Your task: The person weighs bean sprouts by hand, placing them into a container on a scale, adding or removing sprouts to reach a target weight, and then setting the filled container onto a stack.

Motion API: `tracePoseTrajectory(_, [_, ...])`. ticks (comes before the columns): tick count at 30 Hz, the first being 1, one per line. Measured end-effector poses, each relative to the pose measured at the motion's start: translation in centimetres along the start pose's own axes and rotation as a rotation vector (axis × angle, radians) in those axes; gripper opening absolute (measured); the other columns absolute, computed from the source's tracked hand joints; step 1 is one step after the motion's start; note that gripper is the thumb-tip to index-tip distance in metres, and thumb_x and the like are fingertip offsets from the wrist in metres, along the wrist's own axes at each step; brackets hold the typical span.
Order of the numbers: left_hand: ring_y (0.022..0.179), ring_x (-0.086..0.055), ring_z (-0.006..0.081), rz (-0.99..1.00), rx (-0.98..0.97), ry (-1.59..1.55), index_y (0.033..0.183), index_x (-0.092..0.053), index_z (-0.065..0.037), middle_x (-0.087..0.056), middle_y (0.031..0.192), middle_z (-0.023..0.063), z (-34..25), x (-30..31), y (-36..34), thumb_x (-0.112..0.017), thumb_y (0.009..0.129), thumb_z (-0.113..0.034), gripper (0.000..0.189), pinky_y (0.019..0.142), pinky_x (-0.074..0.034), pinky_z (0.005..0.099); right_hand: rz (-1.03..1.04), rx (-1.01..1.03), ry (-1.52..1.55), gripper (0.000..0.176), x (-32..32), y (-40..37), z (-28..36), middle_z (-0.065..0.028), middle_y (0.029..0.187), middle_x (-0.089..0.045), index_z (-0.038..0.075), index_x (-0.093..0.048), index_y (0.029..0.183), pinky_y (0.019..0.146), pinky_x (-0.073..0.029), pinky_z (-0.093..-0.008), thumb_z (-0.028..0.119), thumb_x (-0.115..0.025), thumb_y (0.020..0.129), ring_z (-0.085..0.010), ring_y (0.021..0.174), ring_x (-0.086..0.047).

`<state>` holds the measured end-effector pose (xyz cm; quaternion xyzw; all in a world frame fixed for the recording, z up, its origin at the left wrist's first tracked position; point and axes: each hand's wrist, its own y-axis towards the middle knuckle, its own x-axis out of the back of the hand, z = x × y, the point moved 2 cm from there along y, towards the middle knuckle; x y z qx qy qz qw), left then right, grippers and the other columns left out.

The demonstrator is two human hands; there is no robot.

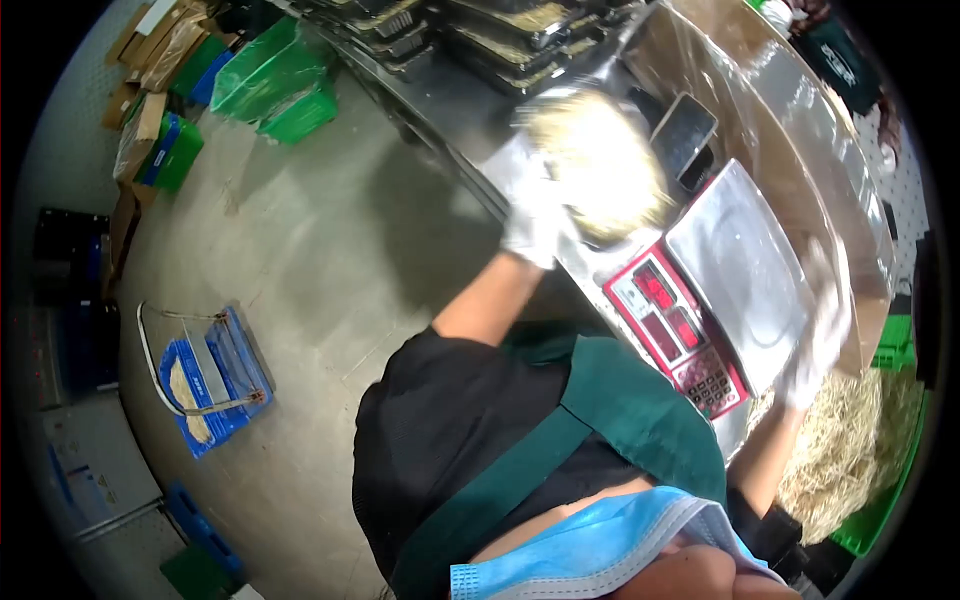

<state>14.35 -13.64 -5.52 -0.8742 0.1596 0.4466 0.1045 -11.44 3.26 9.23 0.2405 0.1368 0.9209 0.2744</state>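
Note:
My left hand (537, 203), in a white glove, grips the near side of a tray of pale, sprout-like strands (600, 165), blurred by motion above the metal table. Just beyond the tray lies a dark phone (684, 136). A red digital scale (672, 318) with a bare metal pan (740, 265) stands between my hands. My right hand (823, 325), also gloved and slightly blurred, is at the pan's right side by the cardboard box, fingers stretched out and holding nothing visible.
Stacked black trays of strands (520, 40) fill the table's far end. A plastic-lined cardboard box (790, 110) borders the scale. Loose strands (840, 450) lie in a green crate (905, 480) at right. Green crates (270, 80) and a blue basket (215, 380) stand on the floor.

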Motion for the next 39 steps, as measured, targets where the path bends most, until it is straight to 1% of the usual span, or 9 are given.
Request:
tracePoseTrajectory(6, [0.045, -0.055, 0.0207, -0.614, -0.143, 0.567, 0.079, -0.061, 0.005, -0.060, 0.065, 0.0121, -10.5, 15.8, 8.6, -0.055, 0.075, -0.014, 0.020, 0.044, -0.045, 0.0313, -0.243, -0.518, 0.013, 0.052, 6.5, -8.4, -7.0, -0.0118, 0.119, -0.057, 0.004, -0.044, 0.131, 0.086, -0.046, -0.0329, 0.042, -0.037, 0.097, -0.0195, 0.104, -0.055])
tracePoseTrajectory(10, [0.065, -0.055, 0.0211, -0.890, -0.388, 0.774, 0.092, -0.059, 0.005, -0.061, 0.079, 0.0139, -11.1, 13.1, 11.9, -0.056, 0.074, -0.014, 0.027, 0.064, -0.044, 0.0324, -0.164, -0.451, -0.046, 0.046, 6.3, -9.9, -7.4, -0.0118, 0.123, -0.054, 0.006, -0.044, 0.132, 0.089, -0.044, -0.0314, 0.035, -0.043, 0.096, -0.0184, 0.101, -0.055])
tracePoseTrajectory(17, [0.086, -0.059, 0.0241, -1.028, 0.025, 1.119, 0.110, -0.057, 0.006, -0.061, 0.099, 0.0178, -11.6, 10.6, 10.0, -0.059, 0.084, -0.040, 0.053, 0.073, -0.048, 0.0388, -0.237, -0.415, -0.497, 0.036, 10.4, -15.9, -9.3, -0.0131, 0.124, -0.055, 0.004, -0.048, 0.128, 0.096, -0.040, -0.0321, 0.019, -0.047, 0.095, -0.0191, 0.111, -0.053])
tracePoseTrajectory(20, [0.078, -0.061, 0.0314, -0.902, -0.243, 0.336, 0.103, -0.057, 0.006, -0.061, 0.095, 0.0162, -11.1, 9.4, 9.0, -0.060, 0.082, -0.029, 0.041, 0.059, -0.053, 0.0393, -0.351, -0.387, -0.845, 0.035, 14.1, -20.1, -9.7, -0.0159, 0.122, -0.056, 0.003, -0.052, 0.124, 0.096, -0.040, -0.0328, 0.017, -0.053, 0.092, -0.0231, 0.112, -0.054])
tracePoseTrajectory(23, [0.069, -0.061, 0.0298, -0.427, -0.714, 0.528, 0.085, -0.056, 0.002, -0.059, 0.080, 0.0151, -9.9, 13.8, 7.4, -0.056, 0.083, -0.008, 0.010, 0.053, -0.053, 0.0388, -0.707, -0.528, -1.145, 0.034, 19.4, -22.5, -5.2, -0.0165, 0.117, -0.059, 0.001, -0.058, 0.117, 0.094, -0.042, -0.0339, 0.017, -0.060, 0.087, -0.0262, 0.109, -0.057])
tracePoseTrajectory(28, [0.102, -0.050, 0.0264, -0.056, -0.675, 1.064, 0.119, -0.036, 0.000, -0.043, 0.118, 0.0154, 3.4, -2.9, 4.5, -0.060, 0.075, 0.006, 0.051, 0.077, -0.050, 0.0367, -0.895, -0.581, -2.123, 0.065, 38.7, -34.9, -5.3, -0.0242, 0.118, -0.056, -0.001, -0.045, 0.128, 0.093, -0.043, -0.0379, 0.046, -0.055, 0.086, -0.0348, 0.108, -0.055])
tracePoseTrajectory(29, [0.117, -0.042, 0.0256, 0.103, -0.661, 1.248, 0.128, -0.032, -0.001, -0.041, 0.129, 0.0142, 6.1, -6.1, 3.3, -0.058, 0.077, 0.006, 0.057, 0.095, -0.039, 0.0358, -0.666, -1.311, -1.665, 0.074, 37.9, -33.6, -4.1, -0.0270, 0.114, -0.056, -0.001, -0.041, 0.131, 0.088, -0.044, -0.0410, 0.055, -0.054, 0.083, -0.0358, 0.103, -0.056])
tracePoseTrajectory(32, [0.132, -0.029, 0.0250, 0.527, -0.290, 0.836, 0.142, -0.018, -0.002, -0.026, 0.145, 0.0161, 13.6, -16.3, -2.8, -0.058, 0.078, 0.007, 0.076, 0.110, -0.021, 0.0397, -0.702, -1.056, -0.747, 0.066, 42.6, -38.1, -10.1, -0.0239, 0.093, -0.063, 0.000, -0.057, 0.113, 0.076, -0.046, -0.0370, 0.059, -0.042, 0.088, -0.0307, 0.092, -0.061])
tracePoseTrajectory(39, [0.124, -0.039, 0.0255, 0.482, 0.019, 0.736, 0.141, -0.025, -0.004, -0.030, 0.142, 0.0150, 24.4, -20.3, -11.8, -0.062, 0.082, 0.003, 0.071, 0.100, -0.036, 0.0348, -0.586, -1.042, -0.809, 0.039, 40.0, -37.1, -9.0, -0.0146, 0.096, -0.067, 0.008, -0.064, 0.110, 0.086, -0.043, -0.0266, 0.040, -0.053, 0.090, -0.0196, 0.095, -0.063])
